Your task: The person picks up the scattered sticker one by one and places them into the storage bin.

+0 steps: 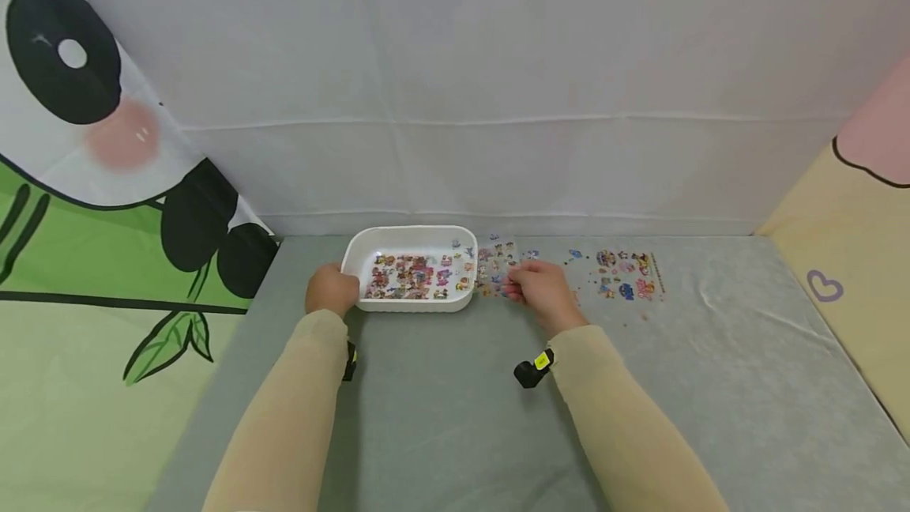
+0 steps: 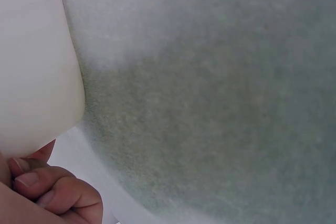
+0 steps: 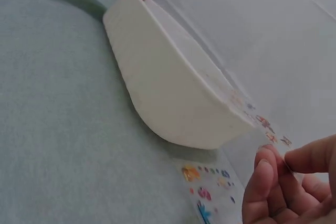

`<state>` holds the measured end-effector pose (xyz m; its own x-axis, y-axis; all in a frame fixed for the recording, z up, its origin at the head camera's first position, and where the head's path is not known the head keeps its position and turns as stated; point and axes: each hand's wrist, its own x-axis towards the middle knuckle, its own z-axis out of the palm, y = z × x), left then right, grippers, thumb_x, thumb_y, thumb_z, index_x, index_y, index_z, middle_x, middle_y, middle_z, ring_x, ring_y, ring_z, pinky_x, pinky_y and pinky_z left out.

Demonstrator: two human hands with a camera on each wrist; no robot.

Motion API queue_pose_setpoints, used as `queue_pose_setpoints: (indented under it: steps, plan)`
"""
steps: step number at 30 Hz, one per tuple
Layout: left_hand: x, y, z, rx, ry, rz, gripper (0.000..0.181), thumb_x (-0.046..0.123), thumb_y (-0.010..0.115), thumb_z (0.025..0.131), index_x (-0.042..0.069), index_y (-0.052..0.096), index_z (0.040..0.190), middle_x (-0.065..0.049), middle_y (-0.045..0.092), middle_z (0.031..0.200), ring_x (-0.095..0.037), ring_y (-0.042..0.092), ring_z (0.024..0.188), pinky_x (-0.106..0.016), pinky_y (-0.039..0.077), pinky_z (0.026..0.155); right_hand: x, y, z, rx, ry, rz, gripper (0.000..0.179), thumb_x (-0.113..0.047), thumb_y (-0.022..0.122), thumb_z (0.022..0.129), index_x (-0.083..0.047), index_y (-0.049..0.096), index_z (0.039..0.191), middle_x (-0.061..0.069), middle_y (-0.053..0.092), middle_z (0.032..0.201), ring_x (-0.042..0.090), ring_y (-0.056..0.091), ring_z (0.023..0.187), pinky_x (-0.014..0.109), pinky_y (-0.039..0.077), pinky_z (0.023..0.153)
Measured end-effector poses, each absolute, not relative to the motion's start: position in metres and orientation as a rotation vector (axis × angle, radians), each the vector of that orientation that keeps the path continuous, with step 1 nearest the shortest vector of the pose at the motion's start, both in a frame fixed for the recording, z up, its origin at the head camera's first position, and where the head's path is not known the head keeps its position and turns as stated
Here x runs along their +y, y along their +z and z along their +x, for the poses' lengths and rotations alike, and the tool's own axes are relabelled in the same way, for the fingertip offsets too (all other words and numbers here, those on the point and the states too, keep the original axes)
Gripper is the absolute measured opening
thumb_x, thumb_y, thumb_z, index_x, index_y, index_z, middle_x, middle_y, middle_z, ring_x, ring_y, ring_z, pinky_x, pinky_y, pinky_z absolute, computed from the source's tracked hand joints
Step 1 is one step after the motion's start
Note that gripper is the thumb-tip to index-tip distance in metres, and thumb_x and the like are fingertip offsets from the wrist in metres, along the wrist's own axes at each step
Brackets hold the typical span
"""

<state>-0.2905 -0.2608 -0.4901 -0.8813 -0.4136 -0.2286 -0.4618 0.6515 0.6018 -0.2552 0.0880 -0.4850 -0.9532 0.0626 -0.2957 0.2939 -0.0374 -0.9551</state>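
A white, round-cornered tray (image 1: 415,306) stands near the back of the table with sheets of small colourful cartoon stickers (image 1: 405,276) inside. My left hand (image 1: 331,289) grips its left end, and in the left wrist view the curled fingers (image 2: 63,187) show beside the tray's outer wall (image 2: 39,66). Between thumb and fingertips, my right hand (image 1: 543,291) pinches the edge of a clear sticker sheet (image 1: 489,267). That sheet reaches from the hand across the tray's right rim, its printed figures (image 3: 265,124) showing in the right wrist view.
Right of the right hand, more clear sticker sheets (image 1: 626,284) lie flat on the grey cloth-covered table (image 1: 441,401). A white fabric wall (image 1: 498,101) rises directly behind the tray. Printed cartoon panels (image 1: 85,259) flank the table.
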Motion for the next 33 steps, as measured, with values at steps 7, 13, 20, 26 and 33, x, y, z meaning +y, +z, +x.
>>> queue_pose_setpoints:
  steps: [7, 13, 20, 26, 33]
  plan:
    - [-0.26, -0.492, -0.29, 2.778, 1.056, -0.76, 0.046, 0.014, 0.05, 0.098, -0.005, 0.058, 0.14, -0.024, 0.065, 0.129, -0.036, 0.061, 0.107, -0.054, 0.051, 0.094, 0.059, -0.477, -0.264, 2.09, -2.061, 0.413, 0.017, -0.008, 0.063, 0.1, 0.005, 0.071, 0.109, 0.016, 0.073, 0.096, 0.016, 0.069, 0.074, 0.028, 0.059, 0.07]
    - [-0.262, -0.493, -0.291, 2.792, 1.035, -0.755, 0.046, 0.014, 0.05, 0.098, -0.006, 0.058, 0.139, -0.025, 0.065, 0.128, -0.037, 0.061, 0.107, -0.054, 0.051, 0.094, 0.037, -0.465, -0.267, 2.166, -1.958, 0.372, 0.017, -0.006, 0.062, 0.099, 0.004, 0.071, 0.109, 0.015, 0.074, 0.096, 0.013, 0.067, 0.072, 0.032, 0.059, 0.075]
    - [-0.262, -0.493, -0.291, 2.798, 1.039, -0.74, 0.047, 0.014, 0.049, 0.098, -0.006, 0.059, 0.139, -0.025, 0.066, 0.127, -0.036, 0.061, 0.105, -0.053, 0.052, 0.091, 0.023, -0.463, -0.268, 2.443, -1.674, 0.291, 0.017, -0.011, 0.061, 0.096, -0.001, 0.075, 0.097, 0.007, 0.074, 0.084, 0.016, 0.065, 0.072, 0.027, 0.05, 0.068]
    - [-0.262, -0.494, -0.292, 2.783, 1.045, -0.754, 0.047, 0.014, 0.05, 0.097, -0.006, 0.059, 0.139, -0.025, 0.066, 0.126, -0.036, 0.061, 0.105, -0.052, 0.052, 0.09, 0.023, -0.462, -0.267, 2.637, -1.413, 0.214, 0.018, -0.02, 0.064, 0.094, -0.007, 0.075, 0.096, 0.003, 0.071, 0.087, 0.021, 0.061, 0.08, 0.034, 0.048, 0.07]
    - [-0.262, -0.493, -0.292, 2.783, 1.032, -0.746, 0.047, 0.014, 0.049, 0.098, -0.006, 0.058, 0.139, -0.025, 0.065, 0.127, -0.036, 0.061, 0.106, -0.052, 0.052, 0.091, 0.025, -0.461, -0.266, 2.759, -1.184, 0.066, 0.022, -0.021, 0.063, 0.096, -0.005, 0.075, 0.104, 0.008, 0.071, 0.099, 0.024, 0.062, 0.088, 0.039, 0.052, 0.077]
